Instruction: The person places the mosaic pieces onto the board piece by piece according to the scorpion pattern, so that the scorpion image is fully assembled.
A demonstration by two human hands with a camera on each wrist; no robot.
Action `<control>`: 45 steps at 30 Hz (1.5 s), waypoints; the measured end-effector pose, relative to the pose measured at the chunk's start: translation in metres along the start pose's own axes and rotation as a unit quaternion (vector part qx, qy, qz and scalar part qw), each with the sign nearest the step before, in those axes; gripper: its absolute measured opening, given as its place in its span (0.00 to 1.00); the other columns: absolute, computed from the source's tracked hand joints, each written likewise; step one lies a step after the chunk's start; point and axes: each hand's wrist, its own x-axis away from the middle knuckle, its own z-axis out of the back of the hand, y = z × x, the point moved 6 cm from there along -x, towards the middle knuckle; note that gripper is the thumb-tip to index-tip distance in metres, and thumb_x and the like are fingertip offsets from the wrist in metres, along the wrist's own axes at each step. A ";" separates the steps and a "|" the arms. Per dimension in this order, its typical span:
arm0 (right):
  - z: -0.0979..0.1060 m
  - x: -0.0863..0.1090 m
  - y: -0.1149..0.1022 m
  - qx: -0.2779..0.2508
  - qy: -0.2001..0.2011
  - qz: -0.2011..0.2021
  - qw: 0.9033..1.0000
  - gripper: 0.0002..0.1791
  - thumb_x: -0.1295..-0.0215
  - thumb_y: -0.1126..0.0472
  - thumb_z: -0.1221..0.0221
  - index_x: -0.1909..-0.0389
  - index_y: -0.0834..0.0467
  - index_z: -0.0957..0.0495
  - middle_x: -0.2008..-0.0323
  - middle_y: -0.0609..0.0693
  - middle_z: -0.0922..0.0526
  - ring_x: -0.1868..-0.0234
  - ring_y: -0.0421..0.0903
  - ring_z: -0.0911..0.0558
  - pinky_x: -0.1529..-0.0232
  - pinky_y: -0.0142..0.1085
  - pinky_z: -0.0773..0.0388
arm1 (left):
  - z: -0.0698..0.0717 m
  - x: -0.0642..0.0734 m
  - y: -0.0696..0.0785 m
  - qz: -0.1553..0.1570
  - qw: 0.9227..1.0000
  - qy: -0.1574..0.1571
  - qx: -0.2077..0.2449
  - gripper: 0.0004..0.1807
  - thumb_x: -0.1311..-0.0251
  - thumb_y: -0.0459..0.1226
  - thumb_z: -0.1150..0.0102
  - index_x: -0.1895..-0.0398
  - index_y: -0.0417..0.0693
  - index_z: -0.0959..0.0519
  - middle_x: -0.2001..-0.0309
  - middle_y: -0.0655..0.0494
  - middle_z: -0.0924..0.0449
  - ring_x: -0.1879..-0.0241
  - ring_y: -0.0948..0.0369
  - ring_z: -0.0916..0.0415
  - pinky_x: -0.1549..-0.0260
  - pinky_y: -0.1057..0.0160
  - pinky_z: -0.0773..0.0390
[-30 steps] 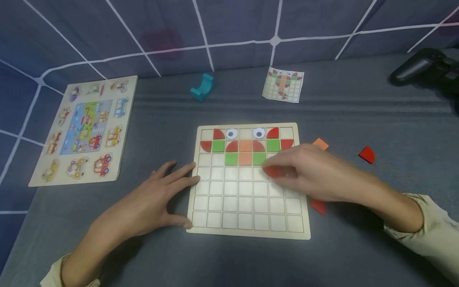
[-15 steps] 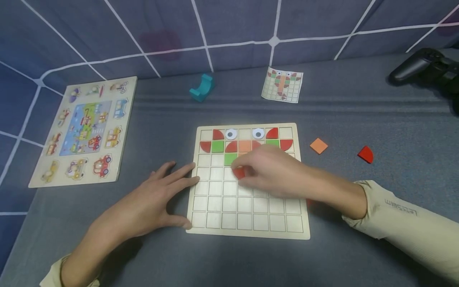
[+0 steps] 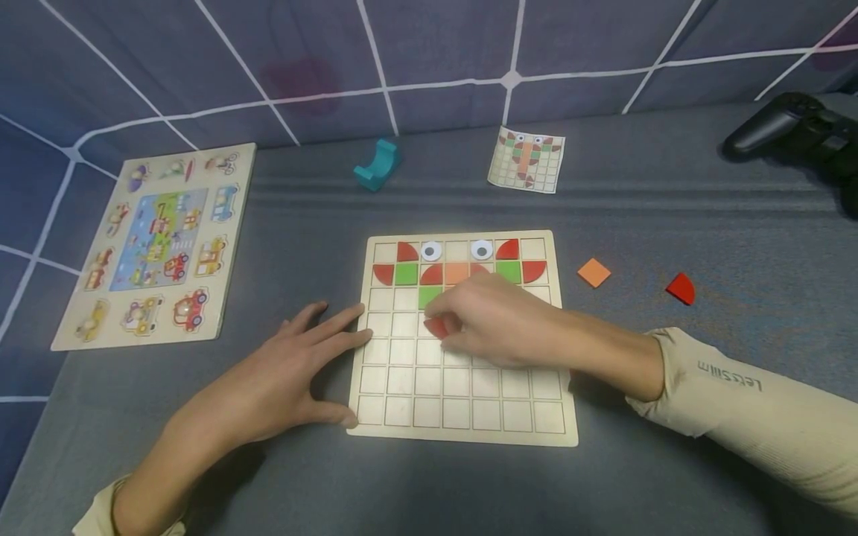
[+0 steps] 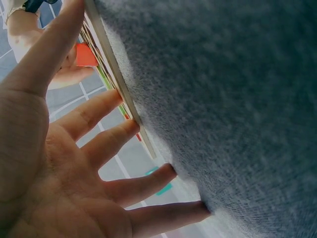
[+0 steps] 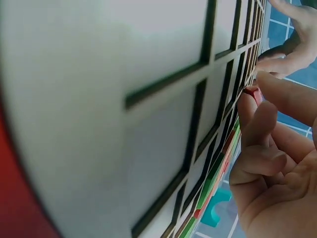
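Observation:
A pale wooden grid board lies on the grey cloth, with red quarter-circle, green, orange and googly-eye tiles in its upper rows. My left hand spreads its straight fingers beside the board; the thumb and two fingertips touch its left edge. Between thumb and fingers, my right hand pinches a red quarter-circle tile at the fourth row, below the green tile. The same red tile shows at the fingertips in the right wrist view. My right hand hides some squares behind it.
Right of the board lie an orange square tile and a red quarter-circle tile. Behind stand a teal arched piece, a printed pattern card and a black game controller. A picture puzzle board lies at left.
My right hand has moved left across the board with the red quarter-circle tile, uncovering the orange tile on the cloth. My left hand has stayed at the board's edge.

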 end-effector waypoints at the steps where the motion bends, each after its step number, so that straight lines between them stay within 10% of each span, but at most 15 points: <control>1: 0.000 0.000 0.000 0.001 0.000 0.001 1.000 0.10 0.42 0.67 0.33 0.76 0.50 0.22 0.85 0.41 0.32 0.80 0.39 0.31 0.73 0.35 0.32 | 0.000 0.000 0.000 0.001 1.000 -0.001 0.000 0.53 0.64 0.65 0.26 0.30 0.58 0.29 0.24 0.55 0.45 0.28 0.34 0.53 0.42 0.25 0.46; 32: 0.001 -0.004 -0.002 0.073 0.046 0.001 0.996 0.05 0.35 0.62 0.37 0.70 0.51 0.17 0.82 0.37 0.26 0.79 0.39 0.27 0.75 0.33 0.29 | 0.000 0.000 0.000 -0.003 1.000 0.004 0.000 0.54 0.66 0.65 0.26 0.31 0.57 0.29 0.24 0.54 0.44 0.28 0.35 0.53 0.42 0.24 0.46; 45: -0.004 -0.003 -0.003 0.081 0.008 0.014 0.997 0.05 0.35 0.61 0.36 0.61 0.49 0.15 0.76 0.39 0.21 0.74 0.38 0.24 0.73 0.33 0.28 | -0.001 -0.001 0.000 -0.003 1.000 0.004 -0.001 0.53 0.65 0.64 0.25 0.31 0.57 0.28 0.25 0.54 0.44 0.28 0.35 0.53 0.42 0.25 0.46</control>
